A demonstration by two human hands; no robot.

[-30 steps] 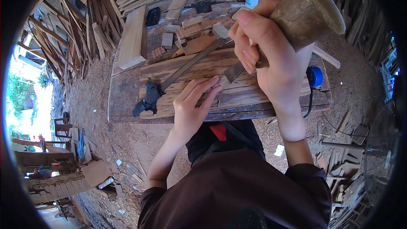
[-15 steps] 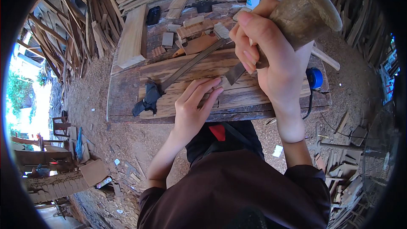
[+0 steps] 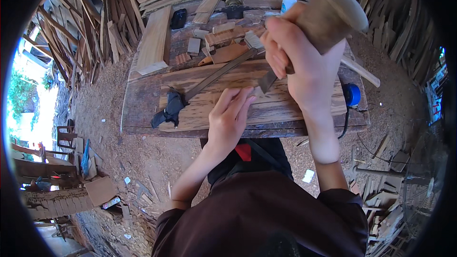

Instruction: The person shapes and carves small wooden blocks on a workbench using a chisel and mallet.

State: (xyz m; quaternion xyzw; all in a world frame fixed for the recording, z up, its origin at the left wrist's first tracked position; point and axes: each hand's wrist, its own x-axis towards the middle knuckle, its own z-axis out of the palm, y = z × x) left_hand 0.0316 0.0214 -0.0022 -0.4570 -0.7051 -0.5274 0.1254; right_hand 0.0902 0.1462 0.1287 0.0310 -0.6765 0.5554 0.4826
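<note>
A thick chisel (image 3: 328, 18) has a dull brown handle with a rough, worn look, swelling into a broad, rounded, flared butt; its blade (image 3: 268, 81) is flat, dark metal with straight sides. Under it lies a board (image 3: 300, 103) of pale wood streaked with dark, wavy grain, set along the near side of a scuffed wooden bench (image 3: 140, 114). A long, flat metal bar (image 3: 216, 77) slants across the board, its near left end wrapped in crumpled black cloth (image 3: 170, 109). Farther off are rough-sawn wood blocks (image 3: 223, 38), a smooth, pale plank (image 3: 154, 43) to the left, and a white plastic bottle (image 3: 287, 4) with a narrow tip.

The right hand (image 3: 302, 59) is curled tightly round the chisel, the fingers wrapped about the narrower part below the flare, thumb side toward the far left. The left hand (image 3: 228, 120) rests low over the board, its fingers bent and nearly together; thumb and forefinger close on a small pale piece (image 3: 257, 92) — mostly hidden behind the fingertips.

The chisel is above the board, right of the left hand. Its long axis runs slantwise, butt raised toward the far right and blade aimed down to the near left — its end just beside the pale piece, though whether they touch cannot be told.
</note>
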